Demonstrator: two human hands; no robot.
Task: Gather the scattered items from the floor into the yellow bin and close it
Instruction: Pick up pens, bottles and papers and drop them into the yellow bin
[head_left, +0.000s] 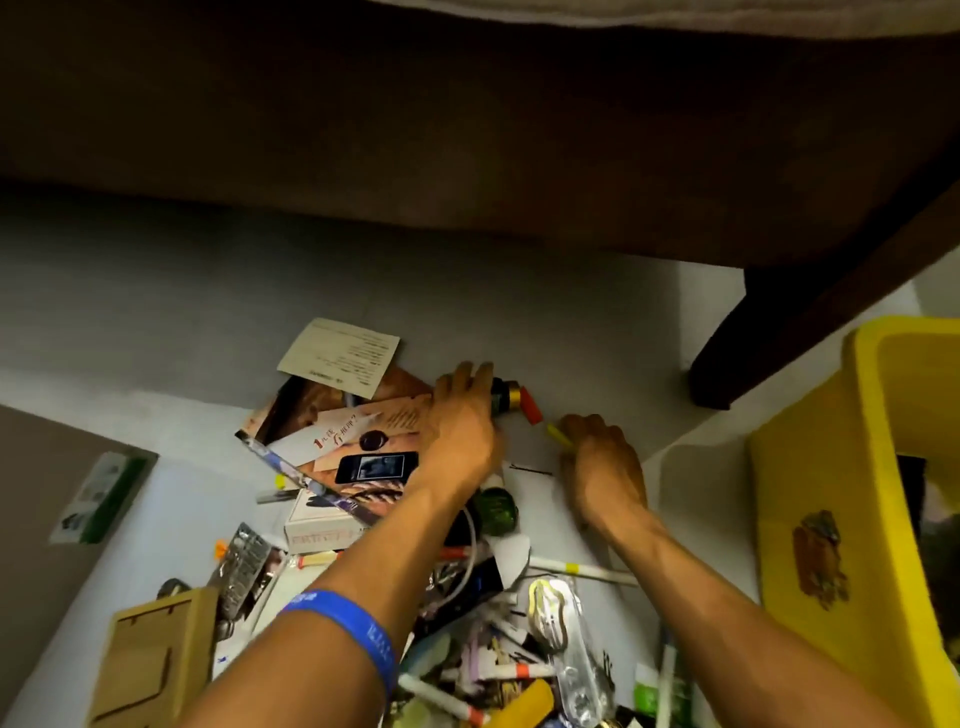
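floor (597, 322), yellow bin (810, 467) holding items

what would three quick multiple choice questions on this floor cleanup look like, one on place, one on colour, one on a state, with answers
1. Where is the yellow bin?
A. at the right edge of the view
B. at the left edge
C. under the left arm

2. What colour is the wristband on the left arm?
A. red
B. blue
C. green

3. What is the right hand doing?
A. lying flat and open on the floor
B. pinching a small yellow item
C. gripping the bin's rim

Answers:
1 A, the bin stands at the right edge, beside the right forearm.
2 B, a blue band circles the left forearm.
3 B, its fingers curl on the yellow item just above the floor, while the left hand reaches to a small black and gold item.
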